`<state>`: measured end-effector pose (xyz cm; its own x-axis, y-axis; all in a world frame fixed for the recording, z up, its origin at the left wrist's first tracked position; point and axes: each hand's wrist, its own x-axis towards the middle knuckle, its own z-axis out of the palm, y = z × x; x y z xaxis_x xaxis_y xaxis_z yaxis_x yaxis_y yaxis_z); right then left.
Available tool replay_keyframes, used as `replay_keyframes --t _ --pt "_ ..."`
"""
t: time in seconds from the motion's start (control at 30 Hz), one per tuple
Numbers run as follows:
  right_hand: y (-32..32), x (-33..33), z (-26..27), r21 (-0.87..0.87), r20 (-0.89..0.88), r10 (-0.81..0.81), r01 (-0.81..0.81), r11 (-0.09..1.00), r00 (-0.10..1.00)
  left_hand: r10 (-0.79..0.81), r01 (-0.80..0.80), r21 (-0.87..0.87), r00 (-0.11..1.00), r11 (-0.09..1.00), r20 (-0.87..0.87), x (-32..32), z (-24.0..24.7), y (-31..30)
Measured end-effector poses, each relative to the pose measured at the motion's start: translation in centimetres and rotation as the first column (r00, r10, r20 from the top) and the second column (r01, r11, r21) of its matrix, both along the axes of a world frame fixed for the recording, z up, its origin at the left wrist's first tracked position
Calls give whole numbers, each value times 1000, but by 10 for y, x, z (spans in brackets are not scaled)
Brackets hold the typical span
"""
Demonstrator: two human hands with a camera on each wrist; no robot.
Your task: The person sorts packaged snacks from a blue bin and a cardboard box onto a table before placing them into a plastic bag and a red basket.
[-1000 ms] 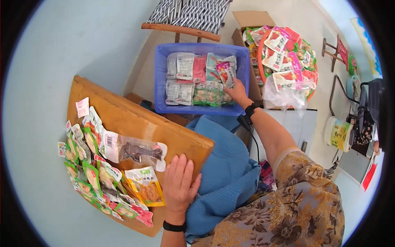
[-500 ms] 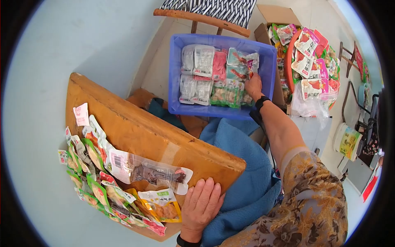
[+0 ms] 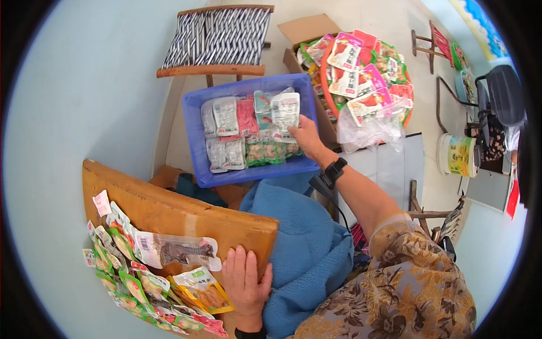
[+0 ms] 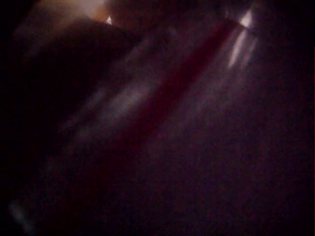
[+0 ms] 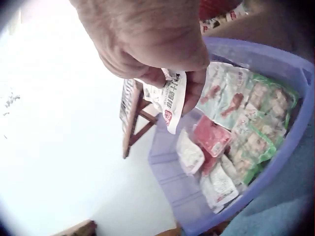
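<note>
My right hand (image 3: 309, 138) pinches a white printed pouch (image 3: 285, 116) between thumb and fingers, above the right side of the blue plastic bin (image 3: 199, 180). The right wrist view shows the same pouch (image 5: 172, 103) tilted, dark lettering and a red mark on it. Inside the bin lie rows of food packs: white pouches (image 3: 226, 116), a red pack (image 3: 246, 117) and green-edged packs (image 3: 265, 151). My left hand (image 3: 246, 285) rests with straight fingers on the wooden tabletop (image 3: 186, 209), beside a yellow pouch (image 3: 203, 288). The left wrist view is dark and blurred.
Many snack packs (image 3: 135, 288) crowd the tabletop's left, with a clear pack of dark meat (image 3: 180, 252) nearer my hand. Right of the bin stand a cardboard box (image 3: 309, 28) and a heaped orange basket (image 3: 326, 85). A woven stool (image 3: 217, 39) is behind; blue cloth (image 3: 299, 226) lies in front.
The pouch in the right hand shows a white printed face where a pink and purple one showed a second ago. The head view has shifted; the left hand stays on the tabletop.
</note>
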<state>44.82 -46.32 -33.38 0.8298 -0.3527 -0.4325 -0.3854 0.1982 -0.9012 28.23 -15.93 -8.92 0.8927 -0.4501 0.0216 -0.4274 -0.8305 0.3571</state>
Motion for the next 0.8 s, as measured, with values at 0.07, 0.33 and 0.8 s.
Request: replay_keyframes --t 0.07,0.33,0.8 --pt "-8 -10 45 124 34 -50 46 991 998 -8 8 -4 1000 1000 0 -1 -1 2" --pt "-131 -13 135 254 234 -379 320 913 895 -9 9 -8 998 1000 67 0 0 -2" --pt "-226 -97 85 -833 256 -383 404 379 887 -25 32 -70 995 997 93 -2 2 -7"
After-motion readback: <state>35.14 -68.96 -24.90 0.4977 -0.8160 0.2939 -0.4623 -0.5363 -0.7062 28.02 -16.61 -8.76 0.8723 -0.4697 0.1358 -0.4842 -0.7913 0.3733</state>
